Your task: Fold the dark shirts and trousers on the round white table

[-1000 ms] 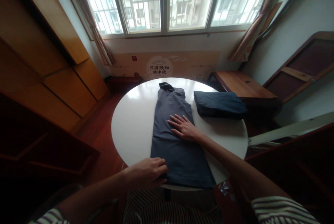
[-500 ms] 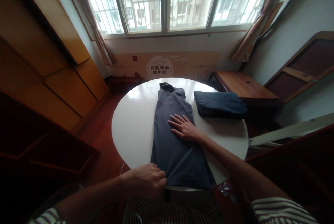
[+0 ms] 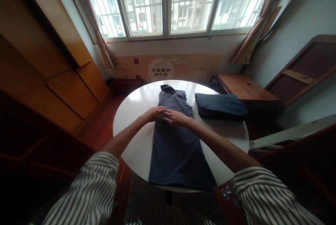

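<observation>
A dark grey-blue collared shirt [image 3: 178, 158], folded lengthwise into a long panel, lies on the white round table [image 3: 131, 120]. Its dark collar points toward the window and its hem reaches the near table edge. My left hand [image 3: 154, 113] rests at the shirt's left edge, with fingers stretched out toward the right. Flat on the upper middle of the shirt is my right hand [image 3: 175, 117], fingers extended toward the left. The fingertips of both hands nearly meet. To the right sits a folded dark blue garment [image 3: 222, 106].
A low wooden table [image 3: 244, 86] stands beyond the round table at the right. Wooden cabinets [image 3: 70, 92] line the left side. Ahead are a barred window [image 3: 189, 4] and a printed banner [image 3: 183, 65] below it. A pale bar [image 3: 286, 135] is at the right.
My left hand has left the shirt's near left corner and moved forward to its upper left edge. My right hand has slid forward and left along the shirt. The camera has shifted slightly.
</observation>
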{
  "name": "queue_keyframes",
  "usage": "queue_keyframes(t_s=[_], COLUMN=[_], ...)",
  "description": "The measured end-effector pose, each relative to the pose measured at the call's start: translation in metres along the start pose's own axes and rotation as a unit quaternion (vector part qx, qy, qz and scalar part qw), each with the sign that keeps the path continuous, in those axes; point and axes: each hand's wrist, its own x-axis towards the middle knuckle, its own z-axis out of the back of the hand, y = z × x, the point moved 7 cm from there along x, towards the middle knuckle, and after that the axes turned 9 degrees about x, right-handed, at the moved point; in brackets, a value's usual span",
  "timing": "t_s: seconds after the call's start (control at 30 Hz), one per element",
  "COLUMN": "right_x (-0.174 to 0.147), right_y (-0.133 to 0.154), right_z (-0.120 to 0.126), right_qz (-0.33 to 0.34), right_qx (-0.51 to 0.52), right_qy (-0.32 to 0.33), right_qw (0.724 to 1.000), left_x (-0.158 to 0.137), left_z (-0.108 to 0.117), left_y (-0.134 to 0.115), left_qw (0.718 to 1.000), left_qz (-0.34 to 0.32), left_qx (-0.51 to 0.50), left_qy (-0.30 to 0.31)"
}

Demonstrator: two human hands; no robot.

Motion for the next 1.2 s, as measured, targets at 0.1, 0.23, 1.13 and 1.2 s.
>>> queue_keyframes(t_s=[0.1, 0.23, 1.13, 1.2], right_x=[0.005, -0.022, -0.102, -0.110], right_y=[0.011, 0.044, 0.051, 0.052], right_z=[-0.024, -0.052, -0.029, -0.039], right_qz=[-0.020, 0.002, -0.038, -0.025], right_qx=[-0.024, 0.002, 0.067, 0.070], right_qy=[0.005, 0.000, -0.005, 0.004], right_qw=[0.999, 1.000, 0.997, 0.997], left_x=[0.022, 0.030, 0.093, 0.095], left_z=[-0.017, -0.023, -0.063, -0.063], left_y=[0.016, 0.018, -0.010, -0.009], left_qw=[0.996, 0.993, 0.988, 0.988], left_qz=[0.008, 0.028, 0.135, 0.139], left_qx=[0.027, 0.064, -0.029, -0.033], left_qy=[0.085, 0.097, 0.066, 0.055])
